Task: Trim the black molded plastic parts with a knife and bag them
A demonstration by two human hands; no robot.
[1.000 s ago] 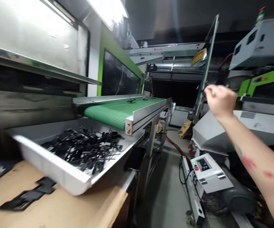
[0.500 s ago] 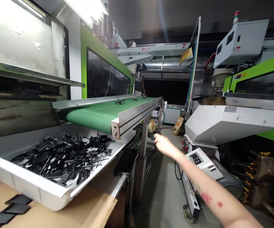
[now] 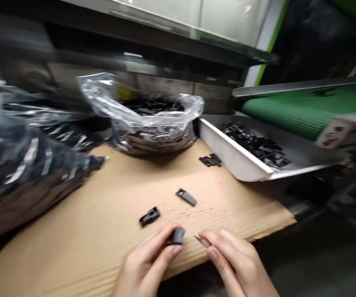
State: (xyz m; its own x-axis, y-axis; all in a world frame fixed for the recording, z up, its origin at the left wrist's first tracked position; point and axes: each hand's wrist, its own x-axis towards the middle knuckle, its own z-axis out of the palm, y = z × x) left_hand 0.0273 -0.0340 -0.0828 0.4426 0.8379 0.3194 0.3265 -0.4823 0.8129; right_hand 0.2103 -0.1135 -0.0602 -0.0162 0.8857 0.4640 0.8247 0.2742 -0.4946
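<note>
My left hand [image 3: 153,258] pinches a small black plastic part [image 3: 178,236] between thumb and fingers, above the front edge of the cardboard. Just to its right, my right hand [image 3: 232,258] grips a small pointed blade [image 3: 202,241], its tip turned toward the part with a gap between them. Two more loose black parts lie beyond the hands: a long tapered one [image 3: 186,197] and a shorter one [image 3: 149,217] with an opening in it.
An open clear bag [image 3: 156,132] of black parts stands at the back, and a filled bag [image 3: 36,165] lies left. To the right, a white tray [image 3: 236,159] of parts sits beneath a green conveyor belt [image 3: 286,111]. Several parts [image 3: 210,160] lie beside the tray on the cardboard [image 3: 104,231].
The view has swung left and down from the conveyor to the cardboard. The right arm, earlier stretched out toward the aisle, is now drawn in, and both hands show.
</note>
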